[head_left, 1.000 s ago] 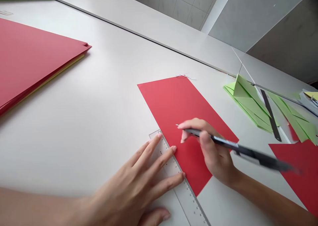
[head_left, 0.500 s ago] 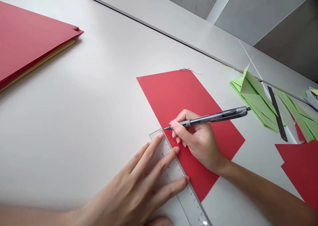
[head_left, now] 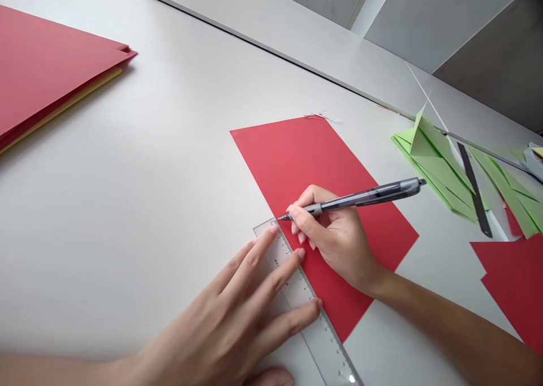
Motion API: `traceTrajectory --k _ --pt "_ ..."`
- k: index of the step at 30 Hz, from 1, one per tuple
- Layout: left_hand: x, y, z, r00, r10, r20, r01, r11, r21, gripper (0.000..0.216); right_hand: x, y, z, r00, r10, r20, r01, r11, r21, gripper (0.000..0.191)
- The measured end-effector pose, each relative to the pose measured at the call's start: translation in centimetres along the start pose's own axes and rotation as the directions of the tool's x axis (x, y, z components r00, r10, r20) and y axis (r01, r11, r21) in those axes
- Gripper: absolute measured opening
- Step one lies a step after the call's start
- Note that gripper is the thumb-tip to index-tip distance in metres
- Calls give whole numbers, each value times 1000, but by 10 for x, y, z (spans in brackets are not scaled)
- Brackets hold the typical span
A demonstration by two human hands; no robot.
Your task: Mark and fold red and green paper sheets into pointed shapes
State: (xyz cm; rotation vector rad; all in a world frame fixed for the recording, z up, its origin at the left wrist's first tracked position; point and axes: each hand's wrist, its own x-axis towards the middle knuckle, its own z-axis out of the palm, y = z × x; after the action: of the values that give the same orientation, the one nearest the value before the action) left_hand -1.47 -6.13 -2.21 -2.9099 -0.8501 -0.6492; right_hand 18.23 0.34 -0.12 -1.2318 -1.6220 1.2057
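Note:
A sheet of red paper [head_left: 297, 154] lies flat on the white table. Along its left edge runs a clear plastic ruler [head_left: 305, 295] with printed scale marks. My left hand [head_left: 246, 312] lies over the ruler with its fingers spread, several fingertips pressing near the edge of the paper. In my right hand [head_left: 339, 239] is a grey and black pen [head_left: 369, 195], gripped close to its point. The pen tip touches or nearly touches the paper's left edge, by the ruler's upper end. Part of the ruler is hidden under my left hand.
Red folded sheets [head_left: 51, 63] with a yellow one beneath lie at the upper left. Folded green papers [head_left: 441, 176] and a dark strip [head_left: 474, 188] are at the right. More red paper [head_left: 513, 278] lies below them. Thin paper scraps [head_left: 326, 117] rest at the sheet's top corner.
The view has shifted slightly. Both hands, the pen, the ruler and the red sheet keep practically the same places relative to each other.

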Motion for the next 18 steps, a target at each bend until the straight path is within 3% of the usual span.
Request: traceTrajectory --k 18 --pt "-1 -1 2 999 1 -32 -1 1000 3 62 0 1 0 1000 2 3 -2 1000 7 24"
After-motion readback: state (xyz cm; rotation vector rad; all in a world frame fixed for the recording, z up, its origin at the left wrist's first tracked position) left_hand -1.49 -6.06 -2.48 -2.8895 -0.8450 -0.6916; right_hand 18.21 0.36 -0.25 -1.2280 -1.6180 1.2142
